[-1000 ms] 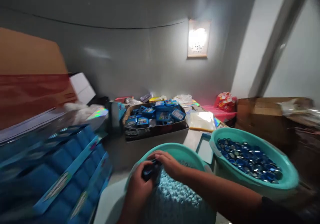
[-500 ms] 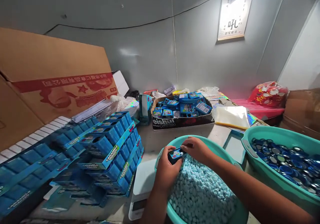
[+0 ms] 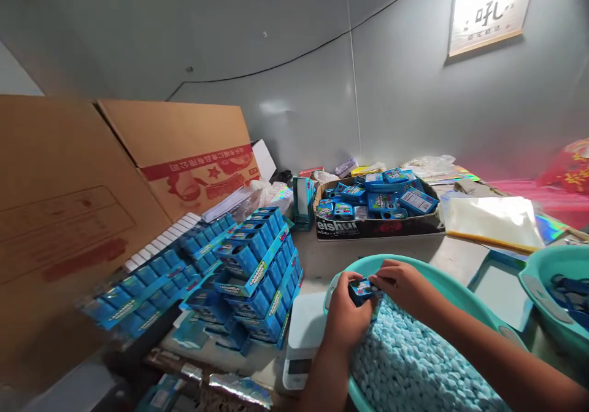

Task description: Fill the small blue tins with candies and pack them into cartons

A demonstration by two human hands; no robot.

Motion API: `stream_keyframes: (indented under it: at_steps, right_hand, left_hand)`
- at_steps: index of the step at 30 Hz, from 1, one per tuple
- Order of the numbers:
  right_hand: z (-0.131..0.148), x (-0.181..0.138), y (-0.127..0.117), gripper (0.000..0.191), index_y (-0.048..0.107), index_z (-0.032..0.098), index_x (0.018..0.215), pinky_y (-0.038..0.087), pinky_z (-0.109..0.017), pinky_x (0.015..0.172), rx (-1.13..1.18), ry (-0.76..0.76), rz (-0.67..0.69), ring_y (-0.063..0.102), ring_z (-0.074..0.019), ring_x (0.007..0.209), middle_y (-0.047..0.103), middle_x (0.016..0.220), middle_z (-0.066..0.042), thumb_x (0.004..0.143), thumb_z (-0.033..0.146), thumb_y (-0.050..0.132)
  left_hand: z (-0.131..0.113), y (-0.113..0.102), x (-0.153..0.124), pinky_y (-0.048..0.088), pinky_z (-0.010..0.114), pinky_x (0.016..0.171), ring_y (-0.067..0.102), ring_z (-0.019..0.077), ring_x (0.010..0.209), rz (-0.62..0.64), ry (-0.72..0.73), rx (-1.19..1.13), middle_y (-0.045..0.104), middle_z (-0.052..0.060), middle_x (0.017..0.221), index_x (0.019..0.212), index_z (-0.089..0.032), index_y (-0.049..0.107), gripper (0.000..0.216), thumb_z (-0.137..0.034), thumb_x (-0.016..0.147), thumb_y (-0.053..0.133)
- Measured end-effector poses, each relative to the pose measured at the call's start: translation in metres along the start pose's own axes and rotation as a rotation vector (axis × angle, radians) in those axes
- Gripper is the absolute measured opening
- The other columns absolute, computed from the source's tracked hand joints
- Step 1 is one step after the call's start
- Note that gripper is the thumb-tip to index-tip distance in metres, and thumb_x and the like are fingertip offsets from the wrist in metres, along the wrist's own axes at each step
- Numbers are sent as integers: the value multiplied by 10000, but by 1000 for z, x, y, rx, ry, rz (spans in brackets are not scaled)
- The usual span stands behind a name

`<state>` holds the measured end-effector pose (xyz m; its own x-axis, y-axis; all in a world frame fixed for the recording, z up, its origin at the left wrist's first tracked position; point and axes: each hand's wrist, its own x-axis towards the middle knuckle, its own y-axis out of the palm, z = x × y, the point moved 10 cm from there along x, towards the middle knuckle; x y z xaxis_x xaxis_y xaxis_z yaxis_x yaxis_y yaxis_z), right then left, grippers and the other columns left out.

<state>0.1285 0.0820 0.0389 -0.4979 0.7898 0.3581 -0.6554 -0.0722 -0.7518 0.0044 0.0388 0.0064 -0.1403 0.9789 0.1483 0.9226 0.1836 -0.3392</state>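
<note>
Camera view has swung left: the left hand (image 3: 346, 315) grasps the small box (image 3: 362, 287), long axis seemingly left-right; the right hand (image 3: 405, 286) pinches its right end above the pellets (image 3: 416, 353).

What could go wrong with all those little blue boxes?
The small blue box in the left hand might slip into the pale blue pellets below. The stacked boxes beside the white scale could topple if bumped. The heaped boxes above the black carton's rim might slide out.
</note>
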Motion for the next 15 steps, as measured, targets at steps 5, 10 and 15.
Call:
stream_keyframes:
  at_steps: [5,10,15]
  right_hand:
    - [2,0,-1,518,542,171,583,363,-277,598,48,-11,-21,489,-134,605,528,657,-28,988,451,380]
    - [2,-1,3,392,679,171,724,376,-277,607,104,5,42,520,-144,643,600,715,-42,943,430,483]
    - [1,0,6,227,737,184,812,378,-279,597,144,49,60,530,-151,655,615,740,-40,851,362,601]
  left_hand:
    - [1,-2,-3,456,297,862,621,197,957,-4,-41,-23,655,44,1049,1051,-213,576,388,-187,686,701]
    - [2,-1,-3,456,291,845,616,198,953,-2,-14,-43,655,50,1041,1056,-204,574,373,-220,708,705]
    - [0,-1,-3,456,281,841,613,185,938,-9,5,-14,652,40,1031,1053,-207,574,339,-282,744,691]
